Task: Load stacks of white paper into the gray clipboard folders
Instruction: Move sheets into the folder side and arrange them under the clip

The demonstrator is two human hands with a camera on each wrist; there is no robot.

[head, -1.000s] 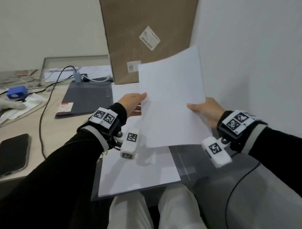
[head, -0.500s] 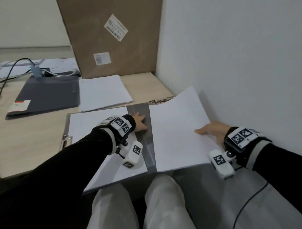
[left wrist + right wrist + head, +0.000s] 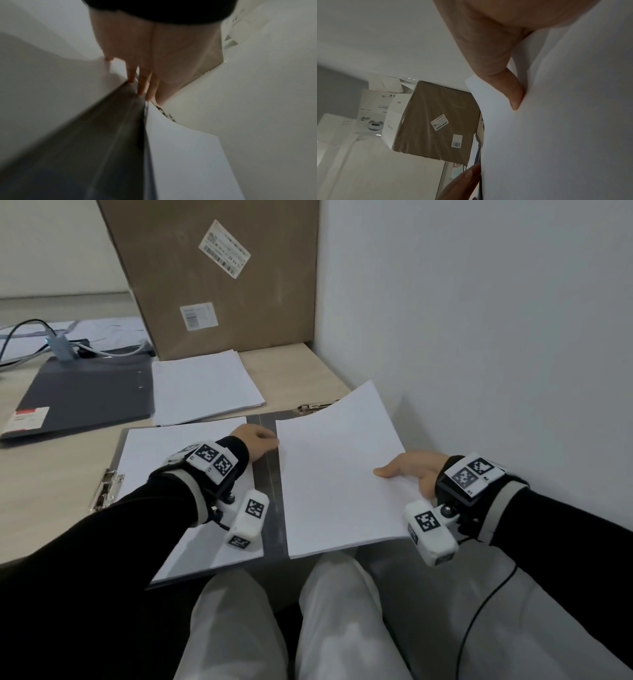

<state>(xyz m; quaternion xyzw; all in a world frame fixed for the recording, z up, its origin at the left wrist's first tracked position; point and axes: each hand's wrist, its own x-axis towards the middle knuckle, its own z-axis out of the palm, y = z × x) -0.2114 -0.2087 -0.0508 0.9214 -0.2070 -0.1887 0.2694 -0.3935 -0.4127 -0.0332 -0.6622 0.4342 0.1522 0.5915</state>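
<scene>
Two hands steady one paper stack (image 3: 337,470) over your open folder (image 3: 270,491): right hand (image 3: 409,474) pinches its edge, left hand (image 3: 255,441) presses open-fingered beside it; sheets may fan or miss the clip (image 3: 313,408) beyond your fingers.

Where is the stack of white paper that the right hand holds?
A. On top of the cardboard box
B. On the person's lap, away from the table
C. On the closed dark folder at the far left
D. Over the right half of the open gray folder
D: the right hand grips the paper stack at its right edge, and the stack lies over the right half of the open gray folder, beside its spine.
</scene>
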